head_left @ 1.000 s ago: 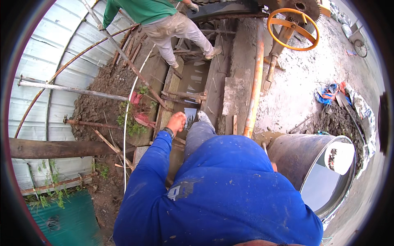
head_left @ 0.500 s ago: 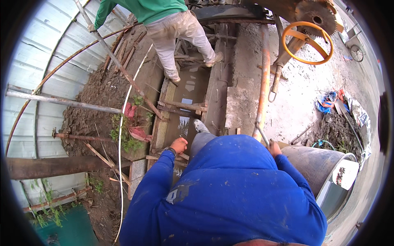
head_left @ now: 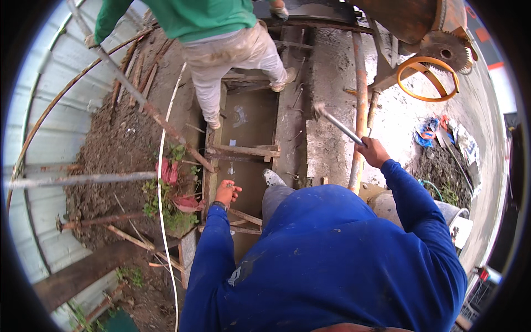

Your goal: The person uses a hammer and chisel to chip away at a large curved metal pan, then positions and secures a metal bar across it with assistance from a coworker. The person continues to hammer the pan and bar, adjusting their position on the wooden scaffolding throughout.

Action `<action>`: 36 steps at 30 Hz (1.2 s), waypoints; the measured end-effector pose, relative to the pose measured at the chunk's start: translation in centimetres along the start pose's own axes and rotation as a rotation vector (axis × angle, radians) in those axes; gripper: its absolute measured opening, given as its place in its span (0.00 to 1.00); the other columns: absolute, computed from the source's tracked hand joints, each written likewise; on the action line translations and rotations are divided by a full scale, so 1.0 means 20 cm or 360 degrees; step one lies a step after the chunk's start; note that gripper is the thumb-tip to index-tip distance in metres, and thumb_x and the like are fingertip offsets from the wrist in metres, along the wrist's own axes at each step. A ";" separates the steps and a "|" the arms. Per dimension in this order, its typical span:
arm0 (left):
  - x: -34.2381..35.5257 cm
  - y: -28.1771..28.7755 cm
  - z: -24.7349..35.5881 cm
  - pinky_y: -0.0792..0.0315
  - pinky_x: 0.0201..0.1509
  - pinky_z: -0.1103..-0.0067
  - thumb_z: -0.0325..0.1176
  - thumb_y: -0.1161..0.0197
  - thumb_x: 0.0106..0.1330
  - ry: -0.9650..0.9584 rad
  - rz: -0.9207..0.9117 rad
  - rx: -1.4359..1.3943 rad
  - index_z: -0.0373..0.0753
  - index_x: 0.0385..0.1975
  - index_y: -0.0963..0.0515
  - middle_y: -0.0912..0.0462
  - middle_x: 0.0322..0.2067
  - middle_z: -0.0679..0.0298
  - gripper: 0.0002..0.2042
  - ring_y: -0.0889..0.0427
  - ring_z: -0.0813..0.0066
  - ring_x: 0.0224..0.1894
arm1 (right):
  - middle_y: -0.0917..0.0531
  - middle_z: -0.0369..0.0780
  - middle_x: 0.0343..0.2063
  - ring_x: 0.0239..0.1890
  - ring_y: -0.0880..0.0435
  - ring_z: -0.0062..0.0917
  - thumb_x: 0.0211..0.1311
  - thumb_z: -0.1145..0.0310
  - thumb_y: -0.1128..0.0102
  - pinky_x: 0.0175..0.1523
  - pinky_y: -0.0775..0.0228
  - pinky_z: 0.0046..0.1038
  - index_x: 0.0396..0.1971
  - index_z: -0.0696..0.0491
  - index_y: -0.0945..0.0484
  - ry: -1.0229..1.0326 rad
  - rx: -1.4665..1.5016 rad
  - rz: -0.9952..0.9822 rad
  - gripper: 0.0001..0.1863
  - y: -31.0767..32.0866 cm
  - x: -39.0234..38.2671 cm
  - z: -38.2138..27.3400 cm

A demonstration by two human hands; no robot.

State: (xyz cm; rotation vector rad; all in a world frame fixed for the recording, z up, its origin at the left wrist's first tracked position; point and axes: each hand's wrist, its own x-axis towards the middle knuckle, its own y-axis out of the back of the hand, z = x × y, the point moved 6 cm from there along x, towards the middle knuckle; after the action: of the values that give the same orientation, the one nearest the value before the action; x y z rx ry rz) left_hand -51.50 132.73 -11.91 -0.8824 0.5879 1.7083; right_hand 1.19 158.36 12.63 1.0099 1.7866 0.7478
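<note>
My right hand [head_left: 374, 152] grips the end of a hammer [head_left: 344, 127] with a pale metal handle. Its head points away and to the left, over the concrete ledge beside the trench. My left hand [head_left: 225, 193] is held over the left side of the trench with its fingers curled. Small dark bits show at those fingers, too small to name. Below and ahead lies the water-filled trench [head_left: 243, 124], lined with boards. A wooden crosspiece [head_left: 249, 150] spans it just beyond my left hand. One of my boots [head_left: 271, 177] stands in the trench.
A co-worker in a green top [head_left: 204, 19] straddles the trench ahead. A rusty pole [head_left: 359, 99] and an orange ring-shaped wheel [head_left: 428, 79] stand at the right. A drum [head_left: 387, 206] sits by my right arm. Slanted poles [head_left: 141, 99] and a white hose [head_left: 161, 182] run along the left.
My right hand has risen forward from beside the drum, bringing the hammer up into view. My left hand has shifted slightly left, its fingers loosening a little. The view has moved too.
</note>
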 end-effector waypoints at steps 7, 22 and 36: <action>0.19 0.16 -0.02 0.34 0.20 0.81 0.25 0.49 0.75 0.0263 -0.0136 -0.0175 0.40 0.49 0.29 0.14 0.37 0.56 0.07 0.27 0.80 0.23 | 0.15 0.61 0.31 0.39 0.14 0.55 0.68 0.53 0.34 0.48 0.24 0.49 0.34 0.65 0.15 -0.0540 -0.0148 -0.0160 0.24 -0.30 -0.42 0.56; 0.50 -0.68 0.73 0.34 0.24 0.81 0.24 0.41 0.74 0.0186 -0.0691 -0.0398 0.40 0.46 0.25 0.29 0.33 0.67 0.05 0.27 0.77 0.26 | 0.25 0.38 0.15 0.12 0.26 0.25 0.73 0.62 0.36 0.17 0.35 0.32 0.30 0.60 0.22 -0.1269 0.0958 0.0244 0.16 -0.35 -0.60 0.97; 0.20 -1.54 1.25 0.28 0.34 0.76 0.30 0.40 0.77 0.0265 -0.0547 -0.0679 0.39 0.50 0.25 0.24 0.38 0.63 0.07 0.24 0.72 0.33 | 0.16 0.61 0.34 0.42 0.15 0.57 0.70 0.54 0.36 0.50 0.27 0.50 0.35 0.64 0.17 -0.0092 0.0396 0.0177 0.23 0.56 1.34 1.24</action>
State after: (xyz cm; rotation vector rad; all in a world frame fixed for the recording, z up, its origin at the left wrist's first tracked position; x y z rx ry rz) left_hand -29.50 163.15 1.26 -1.3537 0.1594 1.4726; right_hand 21.12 188.81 0.76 1.2913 1.8149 0.5656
